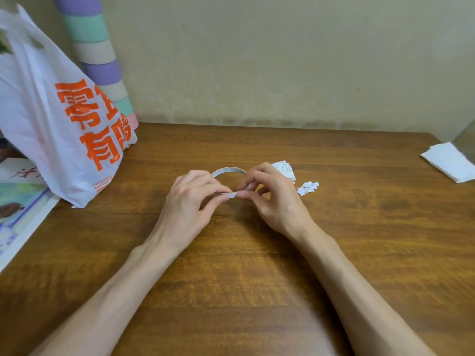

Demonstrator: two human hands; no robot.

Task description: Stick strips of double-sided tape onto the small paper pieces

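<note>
L hand (pixel 191 199), R hand (pixel 272 195) pinch tape strip (pixel 232 194), mid table (pixel 231 265)

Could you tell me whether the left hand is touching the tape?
Touching. The head view shows the left hand pinching the near part of the tape between thumb and forefinger; the right hand pinches it alongside.

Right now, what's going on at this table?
A person is working a roll of double-sided tape over the wooden table. The left hand and right hand both pinch a short strip at the roll's near edge, seemingly peeling or tearing it off. A heap of small paper pieces lies just right of the right hand, untouched, beside a printed sheet.
</note>
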